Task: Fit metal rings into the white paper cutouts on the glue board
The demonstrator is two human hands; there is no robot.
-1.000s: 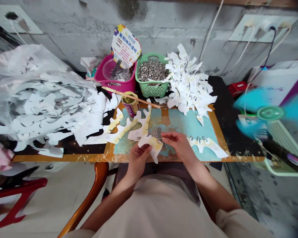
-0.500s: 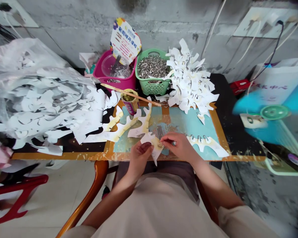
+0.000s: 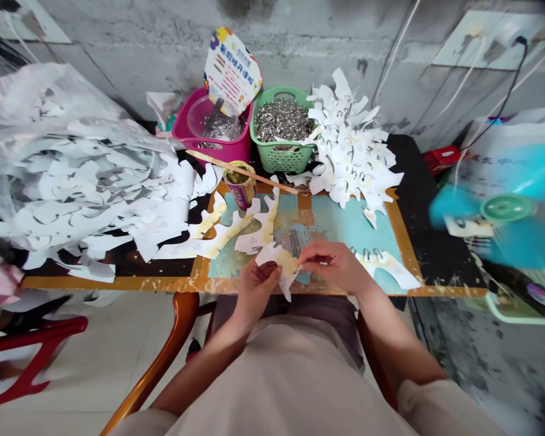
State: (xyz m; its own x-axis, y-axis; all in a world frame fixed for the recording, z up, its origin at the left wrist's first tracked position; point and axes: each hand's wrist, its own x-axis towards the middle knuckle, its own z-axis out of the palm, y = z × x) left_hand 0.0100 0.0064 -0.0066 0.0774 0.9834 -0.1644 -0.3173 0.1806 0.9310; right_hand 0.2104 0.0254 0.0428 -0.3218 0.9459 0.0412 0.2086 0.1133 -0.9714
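Over the table's front edge, my left hand (image 3: 258,289) pinches a white cut-out piece (image 3: 270,257) with a jagged outline and yellowish smears. My right hand (image 3: 333,265), thumb and fingertips closed together, holds a small metal ring (image 3: 298,267) against the piece's right edge; the fingers mostly cover the ring. Right of that hand lies another white piece (image 3: 386,265) with several rings along its upper edge. Just beyond my left hand rest more yellow-smeared pieces (image 3: 266,225), without rings.
A green basket (image 3: 282,158) of metal rings and a pink basket (image 3: 227,150) stand at the back. A wooden stick (image 3: 263,178) lies across a small can (image 3: 243,192). Ringed pieces (image 3: 347,151) are heaped right; a plastic bag (image 3: 63,115) of white pieces fills the left. A blue fan (image 3: 508,209) spins at right.
My right hand has shifted slightly right and turned at the piece's edge; the ring, plainer before, is now mostly covered. The piece has tilted a little in my left hand.
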